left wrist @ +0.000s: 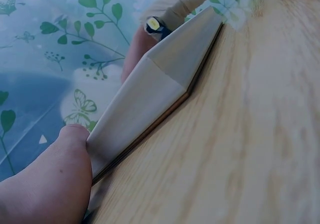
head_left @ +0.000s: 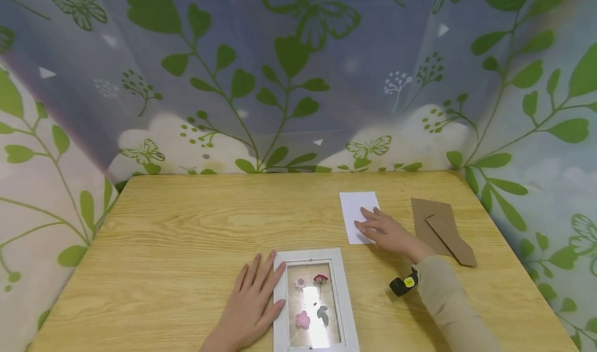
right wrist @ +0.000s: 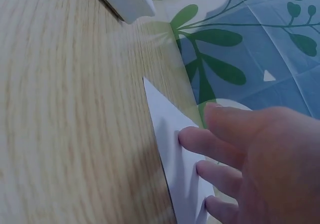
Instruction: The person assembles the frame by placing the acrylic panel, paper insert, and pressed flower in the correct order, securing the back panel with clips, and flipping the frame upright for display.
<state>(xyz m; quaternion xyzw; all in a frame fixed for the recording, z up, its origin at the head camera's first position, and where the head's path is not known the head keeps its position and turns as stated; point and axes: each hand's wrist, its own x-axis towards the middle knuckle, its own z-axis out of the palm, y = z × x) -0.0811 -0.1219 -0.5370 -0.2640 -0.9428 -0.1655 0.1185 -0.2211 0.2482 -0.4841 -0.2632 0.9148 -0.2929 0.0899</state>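
A white picture frame [head_left: 346, 300] lies flat near the front of the table, with several pressed flowers [head_left: 303, 319] showing behind its clear pane. My left hand [head_left: 252, 303] lies with spread fingers along the frame's left side, fingertips and thumb touching its edge. In the left wrist view the frame's white side [left wrist: 140, 104] rises beside that thumb. Farther back and to the right, a white sheet of paper [head_left: 352, 209] lies on the table. My right hand [head_left: 389, 233] reaches over it, fingertips on its surface. The right wrist view shows the paper [right wrist: 172, 149] under these extended fingers.
At the right lies a brown backing board [head_left: 431, 214] with a folding stand leg [head_left: 454, 240] on it. The wooden table [head_left: 186, 227] meets a patterned cloth backdrop [head_left: 298, 134] along its back edge. A black device with a yellow label [head_left: 403, 284] is strapped to the right wrist.
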